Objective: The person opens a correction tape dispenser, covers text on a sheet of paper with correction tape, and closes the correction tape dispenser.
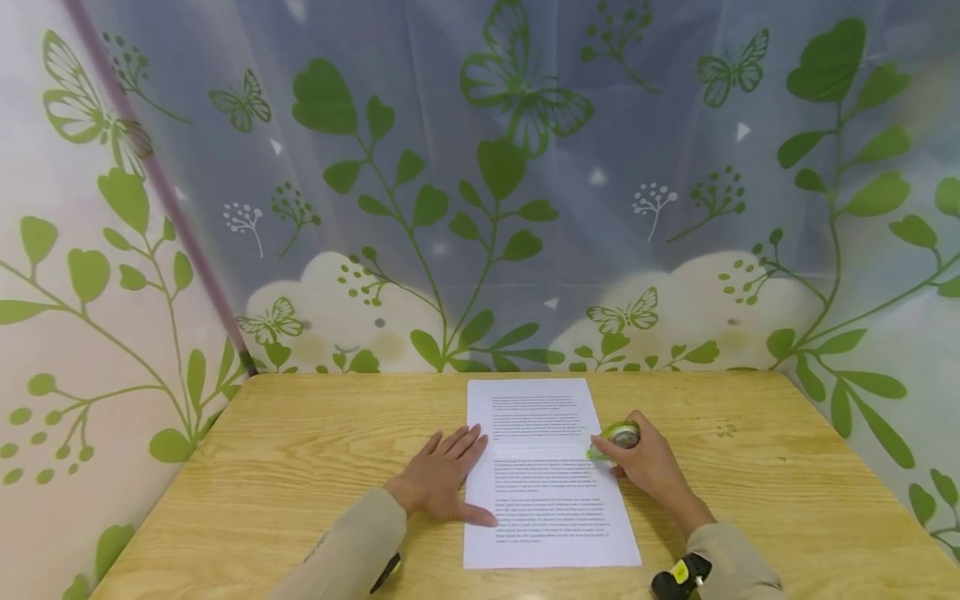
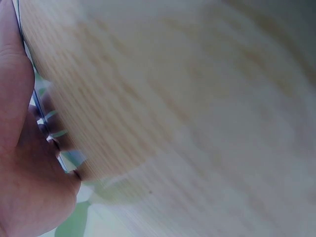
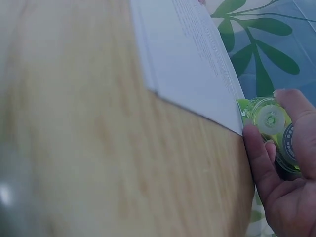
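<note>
Two printed pages' worth of text blocks show on a white paper (image 1: 551,557) lying flat on the table. A blank white band crosses the text around its middle. My left hand (image 1: 441,477) rests at the paper's left edge, fingers spread, thumb and fingertips on the sheet. At the right edge, my right hand (image 1: 651,465) holds a green, see-through correction tape (image 1: 625,434) between thumb and fingers, its tip at the paper beside that band. The right wrist view shows the round reel inside the correction tape (image 3: 270,121). The left wrist view catches only part of the left hand (image 2: 29,163).
The wooden table (image 1: 300,450) carries the paper near its middle. Behind it hangs a curtain (image 1: 420,125) printed with leaves and butterflies, continuing along both sides. A black device with a yellow label (image 1: 681,572) sits at the right wrist.
</note>
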`<state>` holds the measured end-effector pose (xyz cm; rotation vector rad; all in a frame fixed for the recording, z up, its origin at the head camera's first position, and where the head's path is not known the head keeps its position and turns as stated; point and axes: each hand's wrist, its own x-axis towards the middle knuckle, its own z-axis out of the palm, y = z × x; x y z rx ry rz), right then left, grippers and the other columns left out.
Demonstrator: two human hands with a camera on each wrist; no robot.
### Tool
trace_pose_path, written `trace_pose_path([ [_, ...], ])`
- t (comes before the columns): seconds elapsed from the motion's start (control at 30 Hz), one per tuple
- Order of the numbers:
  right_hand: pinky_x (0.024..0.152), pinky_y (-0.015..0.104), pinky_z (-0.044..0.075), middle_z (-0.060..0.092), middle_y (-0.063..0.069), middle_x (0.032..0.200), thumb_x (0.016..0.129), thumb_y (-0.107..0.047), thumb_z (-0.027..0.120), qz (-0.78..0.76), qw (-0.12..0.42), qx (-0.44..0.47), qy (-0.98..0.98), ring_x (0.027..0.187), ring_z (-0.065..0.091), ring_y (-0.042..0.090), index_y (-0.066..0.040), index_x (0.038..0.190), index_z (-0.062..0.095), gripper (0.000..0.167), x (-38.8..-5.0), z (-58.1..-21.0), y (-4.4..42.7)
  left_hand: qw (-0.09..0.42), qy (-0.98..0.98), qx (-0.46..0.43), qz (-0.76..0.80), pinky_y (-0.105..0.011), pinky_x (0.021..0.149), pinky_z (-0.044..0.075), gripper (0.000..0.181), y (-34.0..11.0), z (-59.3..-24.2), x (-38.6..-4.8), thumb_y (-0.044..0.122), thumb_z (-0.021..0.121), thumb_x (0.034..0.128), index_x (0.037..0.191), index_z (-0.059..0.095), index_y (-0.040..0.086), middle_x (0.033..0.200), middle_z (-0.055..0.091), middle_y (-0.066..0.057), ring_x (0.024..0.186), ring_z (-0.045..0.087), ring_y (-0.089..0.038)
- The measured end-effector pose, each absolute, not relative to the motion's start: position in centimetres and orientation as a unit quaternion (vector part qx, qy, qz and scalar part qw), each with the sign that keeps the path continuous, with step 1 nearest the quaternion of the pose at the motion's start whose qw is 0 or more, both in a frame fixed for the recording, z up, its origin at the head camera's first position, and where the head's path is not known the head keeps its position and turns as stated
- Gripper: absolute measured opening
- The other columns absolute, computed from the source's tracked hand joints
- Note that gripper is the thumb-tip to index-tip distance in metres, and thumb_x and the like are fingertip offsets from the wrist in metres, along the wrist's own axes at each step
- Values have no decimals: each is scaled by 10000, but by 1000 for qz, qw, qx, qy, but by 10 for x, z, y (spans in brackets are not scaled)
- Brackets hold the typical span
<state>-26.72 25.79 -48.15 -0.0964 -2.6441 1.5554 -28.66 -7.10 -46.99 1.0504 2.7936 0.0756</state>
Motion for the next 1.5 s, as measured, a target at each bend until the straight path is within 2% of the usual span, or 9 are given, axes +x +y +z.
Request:
trace_pose_path([
  [0.37, 577, 282, 548, 607, 130, 888, 847, -318, 740, 512, 37, -39, -858, 628, 667, 197, -25, 977, 397, 470, -267, -483, 259, 75, 934, 350, 26, -504, 1133, 111, 1162, -73, -475, -289, 844, 490, 708, 1536, 168, 96, 1591, 109, -77, 1442, 100, -257],
  [0.5, 619, 280, 557, 586, 135, 917, 867, -384, 703, 562, 31, -61, -825, 684, 670, 194, -13, 1062, 412, 511, -267, -486, 263, 76, 933, 351, 26, -510, 1133, 96, 1166, -74, -478, -290, 852, 474, 708, 1537, 159, 97, 1592, 97, -78, 1444, 88, -259],
  [0.67, 690, 261, 551, 532, 97, 844, 885, -517, 610, 646, 33, -116, -754, 731, 671, 168, -22, 1171, 396, 611, -264, -488, 274, 76, 931, 356, 39, -526, 1128, 97, 1177, -75, -479, -289, 850, 489, 701, 1531, 176, 77, 1588, 109, -102, 1441, 96, -278],
  [0.8, 721, 263, 553, 521, 86, 832, 885, -526, 604, 661, 35, -122, -740, 729, 667, 154, -6, 1203, 386, 647, -264, -488, 276, 68, 930, 358, 42, -523, 1128, 101, 1177, -76, -479, -289, 856, 478, 700, 1530, 184, 75, 1587, 114, -101, 1440, 103, -279],
  [0.97, 692, 244, 549, 541, 104, 911, 851, -530, 649, 619, 40, -118, -776, 743, 643, 143, 5, 1193, 395, 684, -264, -487, 270, 69, 930, 359, 42, -524, 1127, 110, 1160, -76, -477, -288, 838, 491, 715, 1529, 183, 71, 1586, 115, -105, 1439, 110, -283],
  [1.13, 698, 260, 552, 551, 147, 1040, 839, -460, 704, 614, 35, -113, -781, 801, 628, 150, 18, 1226, 388, 692, -264, -486, 265, 71, 928, 363, 48, -527, 1123, 126, 1147, -73, -474, -286, 815, 519, 724, 1524, 198, 59, 1581, 134, -117, 1435, 128, -292],
  [1.37, 606, 252, 532, 540, 83, 905, 809, -483, 726, 631, 56, -142, -760, 626, 583, 146, 0, 1340, 297, 837, -260, -479, 254, 71, 929, 362, 41, -525, 1123, 129, 1133, -72, -472, -286, 801, 528, 734, 1525, 195, 61, 1581, 135, -117, 1435, 127, -292],
  [1.5, 573, 263, 529, 549, 89, 906, 766, -488, 764, 647, 60, -147, -746, 630, 551, 147, -19, 1341, 351, 849, -260, -471, 228, 75, 930, 359, 35, -517, 1127, 123, 1138, -72, -470, -287, 817, 507, 729, 1529, 186, 74, 1584, 126, -105, 1437, 121, -280],
])
